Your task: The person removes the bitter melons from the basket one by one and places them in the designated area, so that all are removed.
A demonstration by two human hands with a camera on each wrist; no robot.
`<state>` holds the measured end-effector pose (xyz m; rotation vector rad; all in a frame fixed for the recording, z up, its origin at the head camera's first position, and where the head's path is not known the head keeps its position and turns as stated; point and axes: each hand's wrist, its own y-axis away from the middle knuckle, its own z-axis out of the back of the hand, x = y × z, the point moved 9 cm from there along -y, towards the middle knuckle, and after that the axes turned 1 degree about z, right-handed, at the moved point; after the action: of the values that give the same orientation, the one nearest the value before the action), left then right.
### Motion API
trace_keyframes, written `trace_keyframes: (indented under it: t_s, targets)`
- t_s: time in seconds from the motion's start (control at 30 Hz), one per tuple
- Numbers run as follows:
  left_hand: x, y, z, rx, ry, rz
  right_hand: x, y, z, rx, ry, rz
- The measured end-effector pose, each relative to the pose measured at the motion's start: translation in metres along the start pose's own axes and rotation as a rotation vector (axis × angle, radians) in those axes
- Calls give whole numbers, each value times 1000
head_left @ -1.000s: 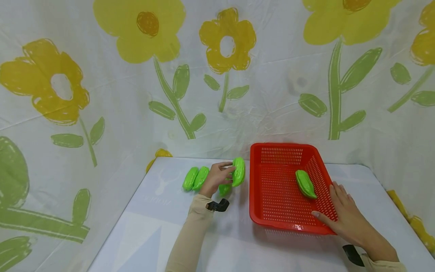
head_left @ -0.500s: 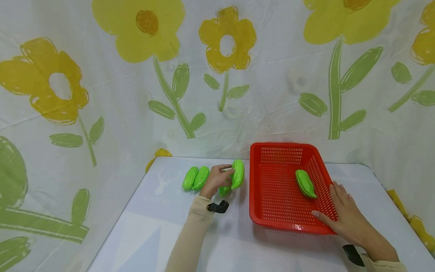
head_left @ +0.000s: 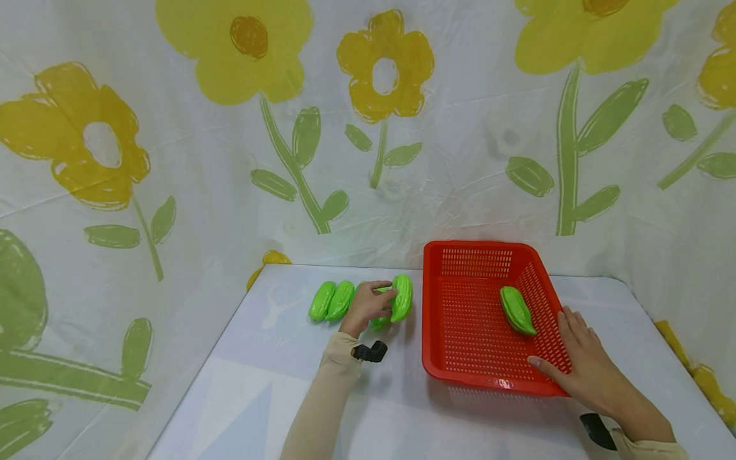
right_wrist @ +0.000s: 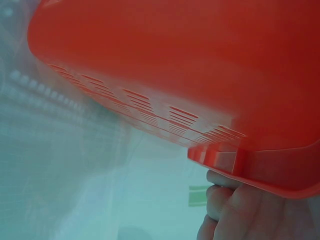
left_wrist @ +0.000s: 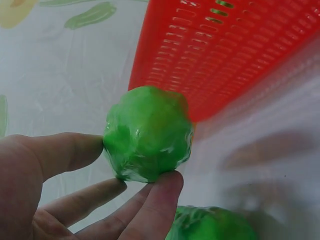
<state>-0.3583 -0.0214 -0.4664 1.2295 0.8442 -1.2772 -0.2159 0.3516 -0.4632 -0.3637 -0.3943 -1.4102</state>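
Observation:
In the head view my left hand (head_left: 366, 306) pinches a lumpy green bitter melon (head_left: 402, 298) between thumb and fingertips, just left of the red basket (head_left: 432, 319). The left wrist view shows that bitter melon (left_wrist: 147, 135) end-on, fingertips against its side and underside. Below it lies another green melon (left_wrist: 212, 225), partly behind my hand in the head view. My right hand (head_left: 595, 367) holds the basket's right front corner, thumb over the rim, fingers along the outside. In the right wrist view, its fingers (right_wrist: 240, 212) sit under the basket's rim (right_wrist: 280, 190).
One more melon (head_left: 517, 311) lies inside the basket, toward its right wall. Two melons (head_left: 332, 301) lie side by side on the table left of my left hand. A flower-printed curtain (head_left: 460, 191) hangs behind the white table (head_left: 241, 396).
My left hand has lowered the bitter melon slightly toward the table and a touch to the left. My right hand and the basket have stayed still.

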Motion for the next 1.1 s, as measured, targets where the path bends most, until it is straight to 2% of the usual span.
trace_keyframes:
  t_s: [0.27, 0.53, 0.67, 0.87, 1.1]
  targets:
    - [1, 1, 1, -12, -61, 9, 0, 0, 0, -3, 5, 3]
    - [-3, 1, 2, -23, -142, -36, 0, 0, 1, -1, 12, -4]
    - [-5, 1, 2, -46, -234, -54, 1, 0, 1, -1, 5, -2]
    - [-12, 2, 2, -100, -421, -120, 1, 0, 1, 3, 3, -6]
    - [-14, 1, -4, -129, -498, -144, 3, 1, 2, 3, -2, 0]
